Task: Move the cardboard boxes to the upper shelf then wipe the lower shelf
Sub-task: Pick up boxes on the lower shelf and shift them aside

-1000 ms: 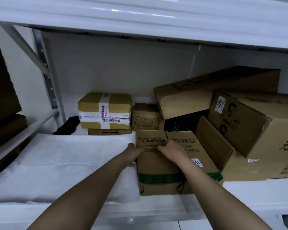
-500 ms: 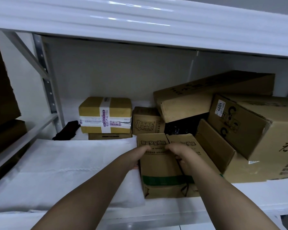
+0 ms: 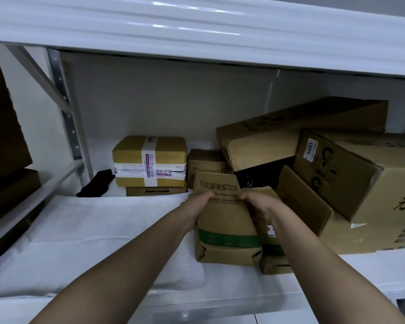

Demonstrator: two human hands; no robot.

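Observation:
Two slim cardboard boxes with green bands stand side by side at the front of the lower shelf [image 3: 337,272]. My left hand [image 3: 197,206] grips the left side of the left green-band box [image 3: 225,220], and my right hand [image 3: 260,206] grips its right side, between it and the right green-band box [image 3: 274,263]. The left box is tipped up at its far end. More cardboard boxes lie behind: a taped box [image 3: 150,162], a small box [image 3: 206,164], a long tilted box [image 3: 290,134] and a large box [image 3: 360,178]. The upper shelf's white edge [image 3: 197,31] runs overhead.
A folded white sheet [image 3: 91,235] covers the shelf's left half. A black cloth [image 3: 96,183] lies at the back left by the metal upright [image 3: 66,118]. Brown cardboard [image 3: 2,136] fills the neighbouring bay at left. A black bag [image 3: 260,176] sits between the boxes.
Both hands have slid from the tops of the two green-band boxes onto the sides of the left one, and that box has lifted apart from its neighbour.

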